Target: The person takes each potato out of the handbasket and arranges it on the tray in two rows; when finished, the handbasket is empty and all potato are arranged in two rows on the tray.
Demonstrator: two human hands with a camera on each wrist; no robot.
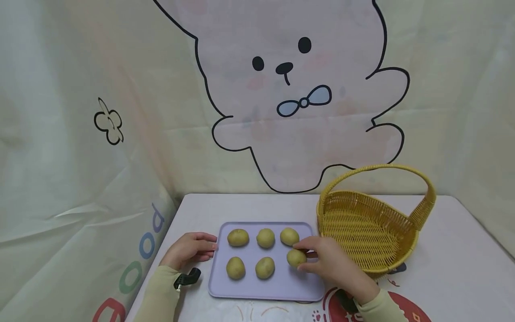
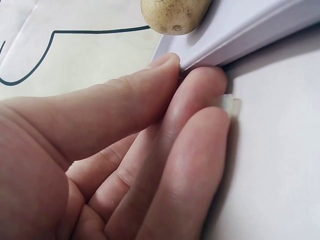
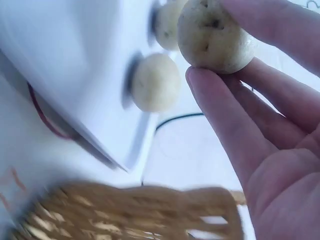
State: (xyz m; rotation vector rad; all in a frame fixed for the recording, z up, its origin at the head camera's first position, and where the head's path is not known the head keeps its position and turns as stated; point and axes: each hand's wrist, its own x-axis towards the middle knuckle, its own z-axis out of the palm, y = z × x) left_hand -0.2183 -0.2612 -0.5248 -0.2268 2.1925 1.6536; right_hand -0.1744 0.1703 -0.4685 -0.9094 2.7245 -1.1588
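A lilac tray (image 1: 249,290) holds several potatoes (image 1: 238,238) in two rows. My right hand (image 1: 327,261) pinches one potato (image 3: 212,37) between thumb and fingertips, at the right end of the near row. In the right wrist view this potato shows small dark eyes, and other potatoes (image 3: 156,82) sit behind it on the tray. At the tray's left side, my left hand (image 1: 193,249) grips the edge. The left wrist view shows the thumb and index fingertips meeting at the tray rim (image 2: 210,55), with a potato (image 2: 175,15) just beyond.
A yellow woven basket (image 1: 362,232) with a tall arched handle stands right of the tray, close by my right forearm. The white table (image 1: 454,268) carries red printed patterns near the front. Behind it hangs a cloth backdrop (image 1: 289,134) with a cartoon bear.
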